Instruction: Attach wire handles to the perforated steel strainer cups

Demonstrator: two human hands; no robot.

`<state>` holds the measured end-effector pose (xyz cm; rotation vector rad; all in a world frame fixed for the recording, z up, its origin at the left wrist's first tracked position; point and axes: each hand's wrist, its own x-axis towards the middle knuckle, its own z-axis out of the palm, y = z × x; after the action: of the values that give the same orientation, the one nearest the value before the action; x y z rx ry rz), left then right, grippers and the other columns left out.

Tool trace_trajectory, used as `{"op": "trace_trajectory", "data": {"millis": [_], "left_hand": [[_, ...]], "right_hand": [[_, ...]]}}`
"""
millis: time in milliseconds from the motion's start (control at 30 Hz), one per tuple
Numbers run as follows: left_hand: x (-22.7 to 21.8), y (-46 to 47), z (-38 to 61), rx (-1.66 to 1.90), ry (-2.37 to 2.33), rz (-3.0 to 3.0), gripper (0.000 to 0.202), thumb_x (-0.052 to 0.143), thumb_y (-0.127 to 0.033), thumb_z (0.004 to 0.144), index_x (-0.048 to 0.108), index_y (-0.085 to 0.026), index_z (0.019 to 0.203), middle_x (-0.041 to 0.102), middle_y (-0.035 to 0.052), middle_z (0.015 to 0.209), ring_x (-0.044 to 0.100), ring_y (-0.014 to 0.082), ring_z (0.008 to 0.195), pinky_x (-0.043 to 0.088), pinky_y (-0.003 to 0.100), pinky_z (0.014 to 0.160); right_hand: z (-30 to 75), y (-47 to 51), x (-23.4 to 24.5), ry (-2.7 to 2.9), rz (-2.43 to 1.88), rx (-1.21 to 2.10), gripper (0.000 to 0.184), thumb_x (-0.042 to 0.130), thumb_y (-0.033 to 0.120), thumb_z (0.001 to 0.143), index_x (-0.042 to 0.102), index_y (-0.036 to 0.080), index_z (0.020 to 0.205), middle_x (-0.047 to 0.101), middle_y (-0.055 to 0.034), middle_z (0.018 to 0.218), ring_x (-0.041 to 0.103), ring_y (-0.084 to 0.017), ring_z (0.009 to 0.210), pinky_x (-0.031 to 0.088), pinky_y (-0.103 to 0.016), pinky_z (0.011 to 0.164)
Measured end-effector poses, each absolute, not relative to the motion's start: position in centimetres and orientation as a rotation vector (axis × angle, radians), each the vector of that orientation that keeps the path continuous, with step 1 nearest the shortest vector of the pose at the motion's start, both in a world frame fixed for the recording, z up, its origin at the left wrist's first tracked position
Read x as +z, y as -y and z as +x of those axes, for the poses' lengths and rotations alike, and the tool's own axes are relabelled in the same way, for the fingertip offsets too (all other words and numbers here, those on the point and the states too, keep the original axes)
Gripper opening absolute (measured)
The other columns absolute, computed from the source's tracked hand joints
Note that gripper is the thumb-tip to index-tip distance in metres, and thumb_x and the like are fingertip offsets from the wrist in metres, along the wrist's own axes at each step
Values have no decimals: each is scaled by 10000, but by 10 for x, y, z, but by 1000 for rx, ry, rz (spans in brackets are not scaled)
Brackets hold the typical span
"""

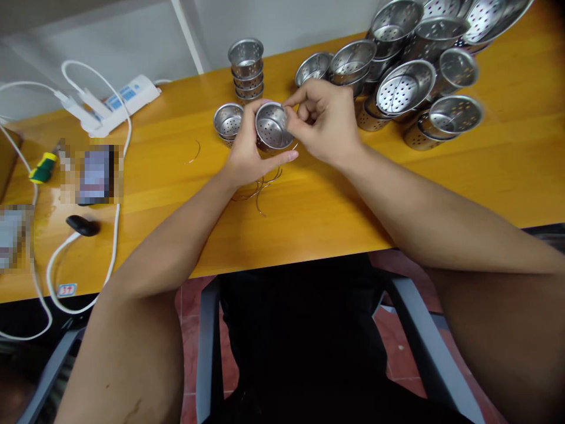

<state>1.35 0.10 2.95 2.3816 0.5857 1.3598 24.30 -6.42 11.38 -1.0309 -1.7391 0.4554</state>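
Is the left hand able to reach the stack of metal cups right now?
Probably not straight away: the left hand holds a cup, with the right hand pinching its rim. The stack stands close behind with nothing blocking it, so once free, likely yes.

We hold both forearms stretched forward, angled inward. Our left hand curls in a cupping grip, thumb stretched out; our right hand, just beside it, pinches thumb against bent fingers.

power strip far left | screwdriver | white cable | wooden table
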Motion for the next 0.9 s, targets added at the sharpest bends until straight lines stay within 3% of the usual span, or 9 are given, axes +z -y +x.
{"op": "trace_trajectory", "data": {"millis": [167,367,600,900], "left_hand": [[25,-6,15,1389,-520,2343,1083,829,-1003,959,365,-387,1721,606,118,1623,688,403,1484,614,646,1281],[23,-7,12,1306,-593,2386,1106,912,-894,961,343,-397,1770,582,135,1656,660,428,1546,582,605,1331],[16,-11,14,1365,-599,2317,1077,932,-914,934,408,-379,1708,593,120,1621,674,426,1514,591,628,1308],[16,-10,14,1334,-577,2341,1094,869,-951,977,344,-395,1759,608,123,1651,682,413,1535,600,627,1302]], "right_hand": [[241,64,112,1736,-1050,459,337,937,687,1006,752,410,955,618,-12,703,565,-314,667,391,-460,579],[240,60,107,1729,-951,500,320,937,650,1027,755,396,958,595,16,673,503,-262,616,394,-449,602],[239,60,111,1715,-957,592,450,952,796,970,736,402,944,584,13,667,449,-260,632,375,-462,637],[238,58,108,1691,-889,583,406,952,743,994,735,405,936,563,18,649,428,-248,580,359,-461,619]]}}
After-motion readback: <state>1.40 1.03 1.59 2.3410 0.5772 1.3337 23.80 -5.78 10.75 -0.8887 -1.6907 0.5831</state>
